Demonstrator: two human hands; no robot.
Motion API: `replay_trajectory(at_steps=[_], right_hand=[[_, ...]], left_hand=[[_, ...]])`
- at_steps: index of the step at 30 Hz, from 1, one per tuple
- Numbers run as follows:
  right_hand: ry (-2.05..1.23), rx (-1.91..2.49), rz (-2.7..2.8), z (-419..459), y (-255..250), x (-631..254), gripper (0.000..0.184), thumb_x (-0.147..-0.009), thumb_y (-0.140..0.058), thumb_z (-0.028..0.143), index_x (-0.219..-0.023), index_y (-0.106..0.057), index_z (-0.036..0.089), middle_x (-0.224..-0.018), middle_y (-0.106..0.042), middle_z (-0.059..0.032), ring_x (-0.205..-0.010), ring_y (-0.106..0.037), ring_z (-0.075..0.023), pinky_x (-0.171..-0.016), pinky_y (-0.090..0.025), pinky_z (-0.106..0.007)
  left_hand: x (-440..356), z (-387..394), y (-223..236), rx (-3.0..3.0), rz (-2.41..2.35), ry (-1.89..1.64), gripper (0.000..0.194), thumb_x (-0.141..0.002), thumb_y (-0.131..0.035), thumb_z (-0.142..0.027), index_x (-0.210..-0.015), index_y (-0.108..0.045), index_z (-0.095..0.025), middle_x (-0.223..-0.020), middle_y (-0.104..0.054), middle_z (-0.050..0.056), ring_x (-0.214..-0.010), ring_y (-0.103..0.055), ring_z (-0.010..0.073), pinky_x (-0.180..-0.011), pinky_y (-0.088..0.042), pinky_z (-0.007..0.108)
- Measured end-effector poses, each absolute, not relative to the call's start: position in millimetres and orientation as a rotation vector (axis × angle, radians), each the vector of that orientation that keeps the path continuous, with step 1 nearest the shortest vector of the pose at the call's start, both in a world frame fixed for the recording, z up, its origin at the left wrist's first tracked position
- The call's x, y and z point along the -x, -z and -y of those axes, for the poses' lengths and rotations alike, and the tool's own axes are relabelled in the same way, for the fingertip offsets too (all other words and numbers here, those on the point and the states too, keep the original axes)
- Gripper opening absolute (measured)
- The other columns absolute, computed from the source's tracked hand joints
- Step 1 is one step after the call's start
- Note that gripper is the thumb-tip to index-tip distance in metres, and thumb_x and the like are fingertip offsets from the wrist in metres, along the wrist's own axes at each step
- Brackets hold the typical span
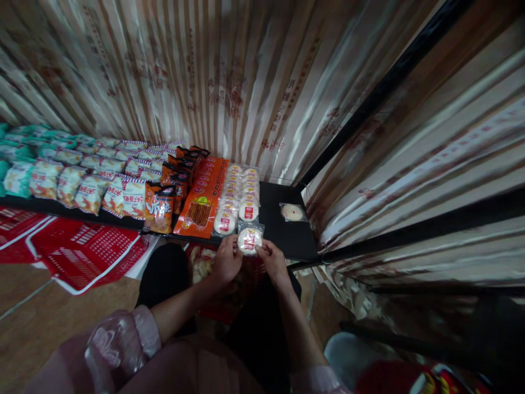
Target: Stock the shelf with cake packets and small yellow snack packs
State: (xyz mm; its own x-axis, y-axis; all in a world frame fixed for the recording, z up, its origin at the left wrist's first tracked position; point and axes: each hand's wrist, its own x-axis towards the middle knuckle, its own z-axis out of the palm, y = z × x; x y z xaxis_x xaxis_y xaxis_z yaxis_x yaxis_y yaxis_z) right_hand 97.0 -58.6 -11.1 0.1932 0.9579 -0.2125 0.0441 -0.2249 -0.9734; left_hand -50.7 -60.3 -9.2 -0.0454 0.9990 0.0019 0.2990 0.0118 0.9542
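A round white cake in a clear packet (250,238) is held between both my hands at the front edge of a low black shelf (287,236). My left hand (226,260) pinches its left side, my right hand (272,261) its right side. Just behind it run two rows of the same packed cakes (239,198). One more packet (292,212) lies alone on the shelf to the right.
Orange flat packs (204,198), dark orange snack bags (159,208) and rows of white and green bags (61,175) fill the shelf to the left. Red baskets (82,251) lie on the wooden floor. A striped curtain hangs behind and to the right.
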Motion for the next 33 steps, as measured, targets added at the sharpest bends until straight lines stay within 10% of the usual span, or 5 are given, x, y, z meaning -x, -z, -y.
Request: replay_trajectory(at_steps=[33], right_hand=[[-0.796, 1.794, 1.242, -2, 27, -108, 0.039, -0.068, -0.056, 0.042, -0.095, -0.069, 0.018, -0.082, -0.07, -0.0038, -0.069, -0.061, -0.0167, -0.069, -0.047, -0.028]], left_hand=[[30, 40, -15, -1.751, -1.602, -0.553, 0.055, -0.078, -0.046, -0.009, -0.133, -0.046, -0.007, -0.146, -0.035, 0.013, -0.136, -0.031, 0.0211, -0.114, -0.025, 0.029]])
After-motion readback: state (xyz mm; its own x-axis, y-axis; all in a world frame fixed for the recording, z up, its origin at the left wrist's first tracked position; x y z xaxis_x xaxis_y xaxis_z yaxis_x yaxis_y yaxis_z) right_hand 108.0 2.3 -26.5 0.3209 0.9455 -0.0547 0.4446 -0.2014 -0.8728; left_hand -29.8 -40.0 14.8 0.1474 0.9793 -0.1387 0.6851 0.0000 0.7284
